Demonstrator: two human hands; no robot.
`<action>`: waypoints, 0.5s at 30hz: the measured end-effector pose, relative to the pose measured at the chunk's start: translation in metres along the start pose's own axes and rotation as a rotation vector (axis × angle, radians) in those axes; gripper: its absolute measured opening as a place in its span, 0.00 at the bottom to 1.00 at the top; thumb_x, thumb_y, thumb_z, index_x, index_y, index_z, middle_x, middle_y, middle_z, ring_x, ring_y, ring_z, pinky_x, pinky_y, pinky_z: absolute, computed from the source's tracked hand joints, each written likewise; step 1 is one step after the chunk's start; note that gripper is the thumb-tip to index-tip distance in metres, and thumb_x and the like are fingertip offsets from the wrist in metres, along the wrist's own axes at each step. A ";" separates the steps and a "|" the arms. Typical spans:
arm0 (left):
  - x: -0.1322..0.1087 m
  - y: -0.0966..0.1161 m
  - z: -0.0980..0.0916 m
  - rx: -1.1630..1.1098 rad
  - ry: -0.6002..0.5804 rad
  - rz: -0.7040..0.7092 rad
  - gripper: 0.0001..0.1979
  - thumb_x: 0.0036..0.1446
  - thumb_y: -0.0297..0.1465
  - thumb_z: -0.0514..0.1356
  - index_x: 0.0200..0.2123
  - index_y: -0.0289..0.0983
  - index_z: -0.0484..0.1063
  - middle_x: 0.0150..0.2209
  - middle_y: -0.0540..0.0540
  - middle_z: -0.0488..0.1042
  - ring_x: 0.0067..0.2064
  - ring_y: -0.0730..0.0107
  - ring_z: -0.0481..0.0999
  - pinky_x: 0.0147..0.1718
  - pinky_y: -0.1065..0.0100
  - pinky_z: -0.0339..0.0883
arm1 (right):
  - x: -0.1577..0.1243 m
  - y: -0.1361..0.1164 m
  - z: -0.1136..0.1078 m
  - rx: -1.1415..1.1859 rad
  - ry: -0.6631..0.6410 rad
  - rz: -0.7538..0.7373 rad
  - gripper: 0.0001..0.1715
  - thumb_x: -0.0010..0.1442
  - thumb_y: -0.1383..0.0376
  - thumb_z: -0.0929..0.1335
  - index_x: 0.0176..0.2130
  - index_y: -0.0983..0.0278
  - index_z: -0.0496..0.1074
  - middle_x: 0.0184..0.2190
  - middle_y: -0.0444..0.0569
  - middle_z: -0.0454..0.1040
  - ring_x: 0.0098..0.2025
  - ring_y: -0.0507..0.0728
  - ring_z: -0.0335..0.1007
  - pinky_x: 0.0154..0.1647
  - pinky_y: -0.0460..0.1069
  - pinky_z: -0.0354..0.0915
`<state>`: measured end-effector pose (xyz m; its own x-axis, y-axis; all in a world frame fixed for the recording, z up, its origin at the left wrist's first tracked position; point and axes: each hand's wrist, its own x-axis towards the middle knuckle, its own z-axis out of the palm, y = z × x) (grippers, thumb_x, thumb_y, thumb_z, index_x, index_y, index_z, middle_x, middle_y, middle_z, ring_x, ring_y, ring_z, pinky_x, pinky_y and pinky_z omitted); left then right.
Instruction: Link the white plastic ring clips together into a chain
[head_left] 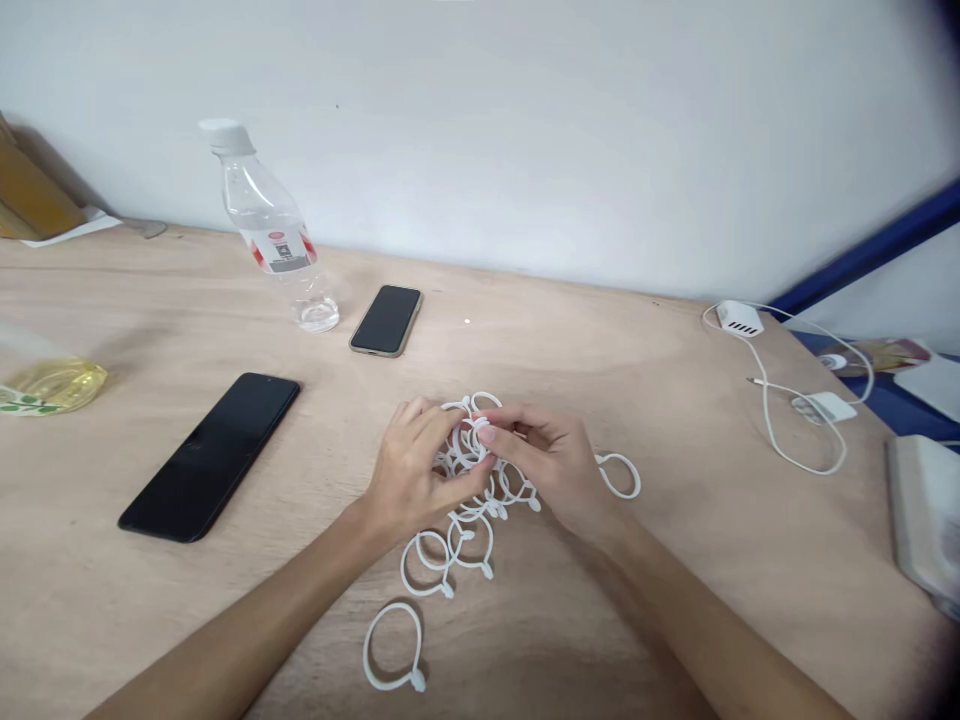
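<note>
Both hands meet over a loose pile of white plastic rings (471, 515), each with a small knob, like shower curtain rings. Between the thumb and fingers of my left hand (411, 460) is a white ring (469, 440), held just above the pile. My right hand (559, 455) pinches the same ring near its knob; the fingertips partly hide it. One ring (394, 645) lies apart on the wooden table (517, 620), nearest to me. Another ring (621, 476) rests to the right of my right hand.
A black tablet-like phone (210, 460) and a smaller phone (386, 320) lie to the left. Behind them a water bottle (274, 230) stands near the wall. A bottle with yellow liquid (60, 385) is at the left edge. A white charger (739, 318) and cable (769, 425) lie right.
</note>
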<state>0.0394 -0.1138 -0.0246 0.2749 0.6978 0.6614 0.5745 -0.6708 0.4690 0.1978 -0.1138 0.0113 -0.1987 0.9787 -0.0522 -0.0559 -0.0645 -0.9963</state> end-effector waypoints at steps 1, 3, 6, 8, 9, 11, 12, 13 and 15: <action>0.000 0.000 0.000 0.027 0.010 0.017 0.11 0.55 0.32 0.61 0.41 0.34 0.68 0.30 0.45 0.74 0.33 0.65 0.67 0.33 0.63 0.63 | -0.001 -0.002 0.000 -0.071 0.030 -0.019 0.11 0.51 0.58 0.73 0.32 0.62 0.80 0.23 0.43 0.73 0.27 0.50 0.66 0.28 0.46 0.62; 0.000 0.000 0.000 0.086 0.021 0.043 0.11 0.55 0.33 0.62 0.40 0.35 0.67 0.29 0.46 0.73 0.31 0.65 0.66 0.32 0.64 0.62 | -0.004 -0.006 0.000 -0.189 0.082 -0.026 0.13 0.53 0.56 0.71 0.29 0.64 0.79 0.21 0.43 0.72 0.25 0.50 0.64 0.25 0.46 0.60; 0.000 0.001 0.000 0.149 0.029 0.076 0.08 0.55 0.31 0.62 0.35 0.36 0.65 0.26 0.48 0.70 0.30 0.66 0.65 0.30 0.65 0.58 | -0.006 -0.008 -0.001 -0.278 0.076 -0.019 0.13 0.55 0.58 0.70 0.28 0.65 0.78 0.21 0.43 0.72 0.24 0.50 0.63 0.24 0.46 0.58; 0.000 0.002 0.000 0.156 0.024 0.083 0.07 0.55 0.30 0.62 0.33 0.37 0.64 0.26 0.49 0.69 0.30 0.67 0.65 0.30 0.65 0.57 | -0.005 -0.008 -0.003 -0.264 0.027 -0.016 0.10 0.55 0.60 0.70 0.30 0.64 0.77 0.25 0.44 0.75 0.27 0.50 0.66 0.27 0.46 0.60; 0.000 0.002 0.000 0.149 0.013 0.078 0.08 0.55 0.31 0.62 0.33 0.37 0.64 0.26 0.49 0.68 0.30 0.66 0.65 0.30 0.65 0.57 | -0.005 -0.008 -0.005 -0.244 -0.001 -0.014 0.09 0.55 0.61 0.70 0.31 0.64 0.77 0.27 0.44 0.75 0.28 0.50 0.67 0.28 0.46 0.61; 0.000 0.002 -0.001 0.109 -0.026 0.050 0.12 0.55 0.37 0.62 0.35 0.36 0.65 0.28 0.47 0.68 0.31 0.65 0.65 0.31 0.64 0.57 | -0.004 -0.007 -0.009 -0.204 -0.046 -0.011 0.07 0.55 0.63 0.70 0.34 0.64 0.74 0.28 0.43 0.75 0.28 0.50 0.67 0.30 0.46 0.62; 0.000 0.002 -0.002 0.080 -0.054 0.032 0.16 0.56 0.42 0.60 0.37 0.35 0.66 0.29 0.47 0.67 0.32 0.65 0.65 0.32 0.63 0.57 | -0.004 -0.007 -0.010 -0.185 -0.073 -0.010 0.06 0.55 0.63 0.70 0.35 0.63 0.72 0.27 0.42 0.74 0.28 0.49 0.66 0.30 0.46 0.62; 0.001 0.002 -0.002 0.050 -0.086 0.013 0.18 0.57 0.45 0.57 0.39 0.34 0.66 0.29 0.47 0.67 0.32 0.64 0.64 0.32 0.62 0.57 | -0.004 -0.007 -0.012 -0.167 -0.105 -0.012 0.06 0.55 0.64 0.70 0.36 0.63 0.71 0.26 0.40 0.72 0.27 0.49 0.65 0.30 0.46 0.62; 0.001 0.001 -0.003 -0.006 -0.156 -0.022 0.19 0.62 0.45 0.49 0.38 0.34 0.67 0.28 0.47 0.66 0.32 0.64 0.63 0.33 0.62 0.55 | -0.004 -0.008 -0.014 -0.141 -0.158 -0.027 0.06 0.55 0.66 0.69 0.35 0.62 0.68 0.25 0.38 0.70 0.27 0.48 0.63 0.31 0.45 0.61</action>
<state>0.0380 -0.1146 -0.0215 0.3790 0.7426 0.5522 0.5774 -0.6560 0.4860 0.2123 -0.1145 0.0191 -0.3509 0.9361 -0.0251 0.0719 0.0002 -0.9974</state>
